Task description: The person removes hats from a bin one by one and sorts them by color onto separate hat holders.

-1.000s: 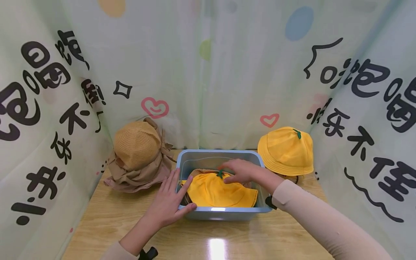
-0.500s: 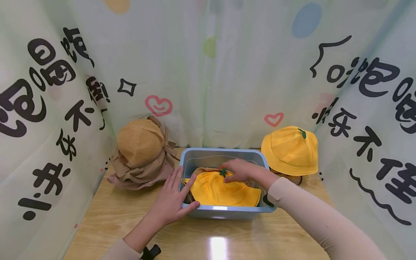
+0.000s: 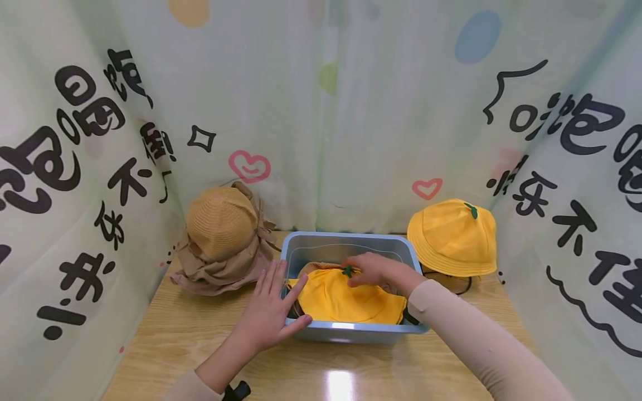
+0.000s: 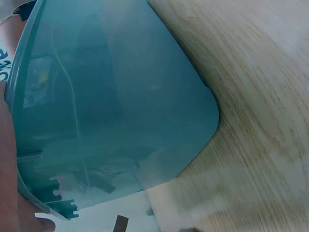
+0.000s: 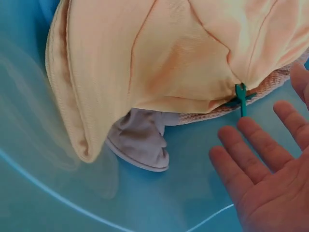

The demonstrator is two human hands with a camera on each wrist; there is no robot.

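A folded yellow fabric hat (image 3: 346, 298) with a green sprout (image 5: 241, 96) on its crown lies inside a blue plastic tub (image 3: 351, 236). Under it show a straw edge (image 5: 193, 117) and a mauve-grey cloth flap (image 5: 140, 137). My left hand (image 3: 271, 314) rests on the tub's near left corner, fingers spread and straight along the rim. The left wrist view has the tub's outer wall (image 4: 120, 96). Inside the tub, my right hand (image 3: 373, 270) reaches in from the right. Its straight fingers (image 5: 263, 137) lie beside the sprout, palm turned toward the wrist camera, holding nothing.
Left of the tub, a tan straw hat (image 3: 220, 223) sits on top of brown and mauve cloth hats (image 3: 215, 284). Another yellow hat (image 3: 453, 239) with a sprout stands right of the tub, over a brown item. Printed curtains (image 3: 301, 139) enclose the wooden table (image 3: 281, 370).
The head view has shifted a little, so the scene sits slightly farther right. Both hands keep their places at the tub, and the hats have not moved.
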